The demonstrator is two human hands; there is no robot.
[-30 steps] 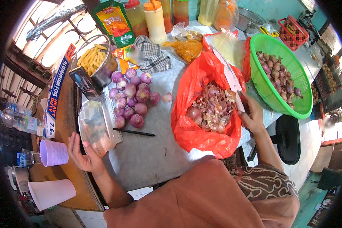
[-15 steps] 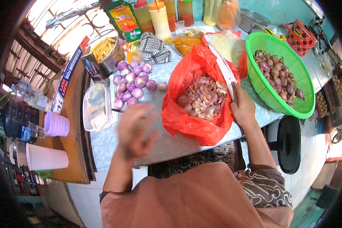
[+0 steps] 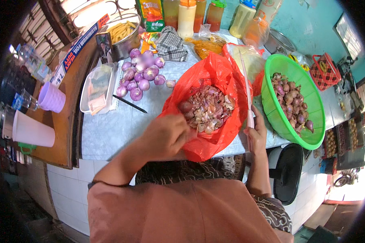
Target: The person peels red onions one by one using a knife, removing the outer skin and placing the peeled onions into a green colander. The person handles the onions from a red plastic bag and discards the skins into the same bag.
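Observation:
My right hand is wrapped round the handle of a long knife, its blade pointing away from me along the bag's right side. At the near left rim of a red plastic bag is my left hand, fingers curled in. What they grip, if anything, is hidden. Dry shallot skins fill the open bag. Peeled purple shallots lie heaped on the table to the left. A green plastic basket on the right holds unpeeled shallots.
A black pen lies beside a clear plastic container. Behind are a pot of cut yellow sticks, a checked cloth and sauce bottles. Cups stand at far left; a black stool sits below the table's right edge.
My left hand has moved right, from near the peeled shallots to the bag's rim, and its fingers have curled in. The knife stays in my right hand. The view has shifted.

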